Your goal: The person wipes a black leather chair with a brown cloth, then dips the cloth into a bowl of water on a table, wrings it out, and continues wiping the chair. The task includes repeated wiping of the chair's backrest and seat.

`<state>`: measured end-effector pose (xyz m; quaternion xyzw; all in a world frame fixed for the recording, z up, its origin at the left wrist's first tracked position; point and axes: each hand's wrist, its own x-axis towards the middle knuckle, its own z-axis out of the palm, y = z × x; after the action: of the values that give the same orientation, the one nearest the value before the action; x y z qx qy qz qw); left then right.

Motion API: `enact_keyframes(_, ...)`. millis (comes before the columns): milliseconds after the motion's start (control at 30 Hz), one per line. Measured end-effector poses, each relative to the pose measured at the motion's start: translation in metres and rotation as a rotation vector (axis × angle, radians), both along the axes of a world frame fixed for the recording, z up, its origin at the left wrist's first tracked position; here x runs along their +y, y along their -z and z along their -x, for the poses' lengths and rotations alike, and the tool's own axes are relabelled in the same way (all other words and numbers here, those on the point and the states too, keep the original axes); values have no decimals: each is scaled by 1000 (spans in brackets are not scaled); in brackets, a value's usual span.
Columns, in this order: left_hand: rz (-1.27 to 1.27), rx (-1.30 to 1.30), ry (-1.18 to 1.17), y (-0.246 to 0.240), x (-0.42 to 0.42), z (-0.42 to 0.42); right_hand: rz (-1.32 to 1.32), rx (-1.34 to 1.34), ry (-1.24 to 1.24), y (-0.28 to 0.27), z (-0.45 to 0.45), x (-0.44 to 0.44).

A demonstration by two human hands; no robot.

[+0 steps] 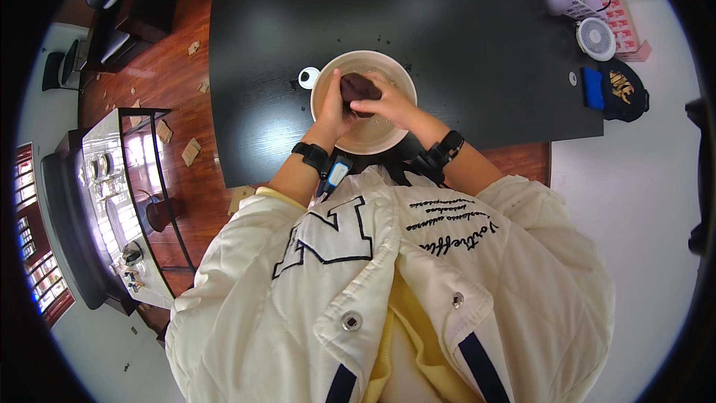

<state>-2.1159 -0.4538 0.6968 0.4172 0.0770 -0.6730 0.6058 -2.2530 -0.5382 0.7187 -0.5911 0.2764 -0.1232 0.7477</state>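
Note:
A round, light-coloured basin (411,117) stands on the black table in front of me, with liquid in its bottom. Over it, my left hand (333,106) and my right hand (391,103) hold a dark reddish-brown lump (358,88) between them. My left palm supports its left side, and my right thumb and fingers grip it from the right. What the lump is made of, I cannot tell. Beside the basin's left rim lies a small round white object with a black spot (308,78). Both wrists wear black bands.
The black table (481,39) carries dark specks or drops around the basin. At its right end are a white fan (596,38), a blue item (592,88), a dark cap (622,89) and a red-and-white box (620,19). A glass-topped table (112,201) stands left.

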Motion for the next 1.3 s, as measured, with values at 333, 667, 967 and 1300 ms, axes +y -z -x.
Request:
enact_keyframes(333, -122, 106, -160, 38, -4, 7, 662, 28, 174, 15, -8, 38)
enact_keyframes(667, -233, -176, -310, 44, -15, 25, 624, 288, 354, 26, -26, 22)
enact_keyframes(967, -333, -287, 52, 14, 5, 24, 701, 644, 285, 57, -1, -15)
enact_keyframes(1300, -326, -104, -34, 13, 11, 18, 628, 500, 155, 75, -5, 12)
